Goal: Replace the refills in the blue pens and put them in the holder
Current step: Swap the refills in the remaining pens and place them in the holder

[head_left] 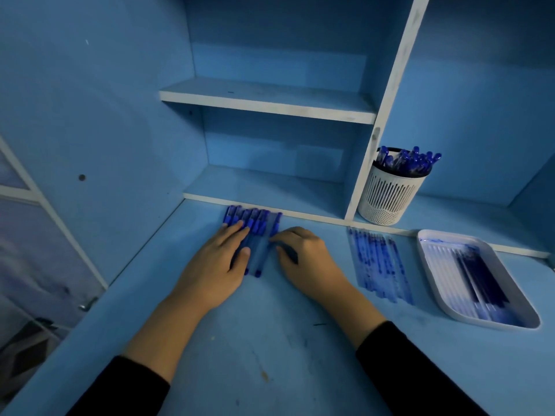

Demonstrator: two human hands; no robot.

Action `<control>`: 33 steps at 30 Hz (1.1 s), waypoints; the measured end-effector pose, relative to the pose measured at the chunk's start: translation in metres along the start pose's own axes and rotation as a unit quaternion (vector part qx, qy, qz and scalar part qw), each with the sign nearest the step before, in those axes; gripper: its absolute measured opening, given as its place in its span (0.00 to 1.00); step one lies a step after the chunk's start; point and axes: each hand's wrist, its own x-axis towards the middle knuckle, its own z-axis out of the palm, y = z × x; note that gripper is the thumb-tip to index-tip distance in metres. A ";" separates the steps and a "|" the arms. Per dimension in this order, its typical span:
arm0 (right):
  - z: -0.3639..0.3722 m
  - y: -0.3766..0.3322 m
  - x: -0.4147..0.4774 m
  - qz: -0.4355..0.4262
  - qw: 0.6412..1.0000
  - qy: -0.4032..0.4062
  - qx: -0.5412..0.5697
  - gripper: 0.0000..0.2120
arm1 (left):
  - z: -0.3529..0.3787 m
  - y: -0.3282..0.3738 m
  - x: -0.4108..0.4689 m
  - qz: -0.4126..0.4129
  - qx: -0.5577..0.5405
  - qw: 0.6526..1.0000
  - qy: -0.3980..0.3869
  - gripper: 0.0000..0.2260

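the blue pens (pixel 255 226) lie side by side just ahead of both hands, long axes running far to near, far ends close to the shelf edge (pixel 270 207). the left hand (pixel 219 262) presses flat on the row, fingers straight. the right hand (pixel 303 253) curls onto the rightmost pen (pixel 267 247), apparently pinching it. refills (pixel 378 265), tray (pixel 492 324) and holder (pixel 387 196) all lie rightward, nearer the right hand. bare desk (pixel 270 340) opens on the near side.
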 end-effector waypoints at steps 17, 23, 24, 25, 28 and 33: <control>-0.005 -0.019 -0.003 0.131 0.991 -0.004 -0.003 0.12 | -0.003 0.005 -0.003 -0.009 -0.007 1.000 -0.004 0.22; -0.023 -0.017 -0.014 0.220 0.969 0.020 0.111 0.11 | -0.005 0.007 -0.003 0.009 -0.015 1.000 0.015 0.21; -0.027 -0.017 -0.017 0.239 0.959 0.028 0.152 0.11 | -0.006 0.010 -0.003 0.023 -0.020 0.999 0.035 0.21; -0.031 -0.018 -0.021 0.257 0.945 0.035 0.202 0.10 | -0.006 0.014 -0.004 0.040 -0.032 0.997 0.059 0.20; -0.041 -0.024 -0.034 0.284 0.890 0.060 0.352 0.10 | -0.003 0.030 -0.007 0.081 -0.121 0.983 0.111 0.18; -0.051 -0.036 -0.057 0.262 0.854 0.113 0.436 0.11 | 0.009 0.067 -0.018 0.028 -0.345 0.934 0.089 0.18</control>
